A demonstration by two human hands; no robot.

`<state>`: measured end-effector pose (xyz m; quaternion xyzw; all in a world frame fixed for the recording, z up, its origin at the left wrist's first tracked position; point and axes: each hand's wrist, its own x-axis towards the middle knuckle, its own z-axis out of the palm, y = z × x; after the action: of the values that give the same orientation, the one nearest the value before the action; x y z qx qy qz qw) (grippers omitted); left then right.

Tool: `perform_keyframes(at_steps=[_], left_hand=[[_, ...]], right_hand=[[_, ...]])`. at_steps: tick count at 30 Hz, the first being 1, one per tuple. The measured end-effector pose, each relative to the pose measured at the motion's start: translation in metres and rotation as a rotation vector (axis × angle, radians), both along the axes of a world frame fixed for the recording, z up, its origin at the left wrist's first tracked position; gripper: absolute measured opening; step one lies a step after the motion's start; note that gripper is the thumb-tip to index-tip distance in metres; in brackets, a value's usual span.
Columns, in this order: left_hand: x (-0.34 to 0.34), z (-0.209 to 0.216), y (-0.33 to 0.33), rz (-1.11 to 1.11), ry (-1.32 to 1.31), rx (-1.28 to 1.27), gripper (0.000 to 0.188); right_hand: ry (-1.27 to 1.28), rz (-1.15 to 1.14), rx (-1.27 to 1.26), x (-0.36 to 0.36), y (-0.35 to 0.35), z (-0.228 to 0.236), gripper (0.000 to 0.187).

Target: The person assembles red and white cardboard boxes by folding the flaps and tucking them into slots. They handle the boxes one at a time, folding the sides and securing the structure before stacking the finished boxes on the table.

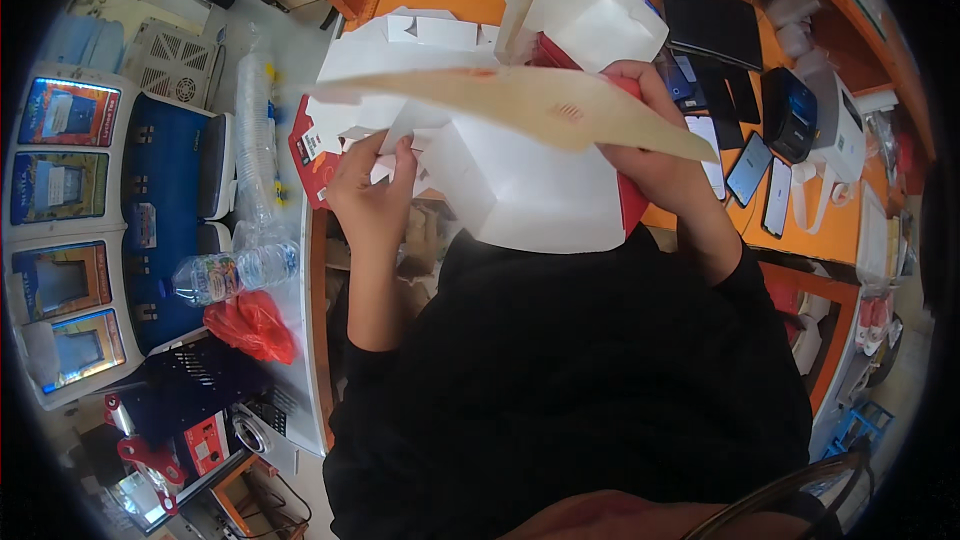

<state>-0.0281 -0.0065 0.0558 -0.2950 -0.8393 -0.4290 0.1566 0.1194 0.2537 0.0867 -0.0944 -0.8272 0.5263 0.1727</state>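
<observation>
A partly folded cardboard box [560, 200], white inside and red outside, is held up in front of my body. My left hand [372, 185] pinches a cut flap at the box's left end between thumb and fingers. On the opposite side, my right hand [655, 145] grips the red side wall, its fingertips partly hidden. A cream panel [540, 105] with faint reddish marks stretches across above the box, seen nearly edge-on and blurred; whether it belongs to the box I cannot tell. Flat white die-cut cardboard [445, 33] lies just beyond on the orange table.
Another opened white box [610, 25] stands at the back. Several phones [748, 170], a black laptop [710, 20] and a small white printer [838, 125] occupy the table's right side. At left are stacked clear cups [255, 140], plastic bottles [210, 278], a red bag [250, 327] and a drink dispenser [75, 230].
</observation>
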Motion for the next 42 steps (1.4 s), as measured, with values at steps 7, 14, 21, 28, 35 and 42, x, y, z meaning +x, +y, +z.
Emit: perform_keyframes(at_steps=[7,14,21,28,35,42], left_hand=[[0.004,-0.005,-0.007,0.039,0.072,-0.137,0.018],[0.038,-0.015,-0.01,-0.12,-0.698,-0.01,0.012],[0.061,0.031,-0.015,-0.143,-0.901,0.244,0.011],[0.026,-0.046,-0.006,-0.204,-0.909,0.097,0.007],[0.005,-0.055,-0.011,-0.34,-1.162,0.173,0.013],[0.022,-0.032,-0.003,-0.582,-1.434,0.617,0.077]], right_hand=[[-0.113,0.021,-0.065,0.003,-0.016,0.008,0.062],[-0.114,0.018,-0.045,0.006,-0.017,0.003,0.058],[0.075,0.065,0.116,0.008,-0.011,-0.006,0.053],[-0.155,0.066,0.044,0.01,-0.019,-0.005,0.06],[-0.159,0.01,-0.02,0.008,-0.01,-0.019,0.056],[-0.204,0.021,-0.438,-0.009,0.014,-0.025,0.055]])
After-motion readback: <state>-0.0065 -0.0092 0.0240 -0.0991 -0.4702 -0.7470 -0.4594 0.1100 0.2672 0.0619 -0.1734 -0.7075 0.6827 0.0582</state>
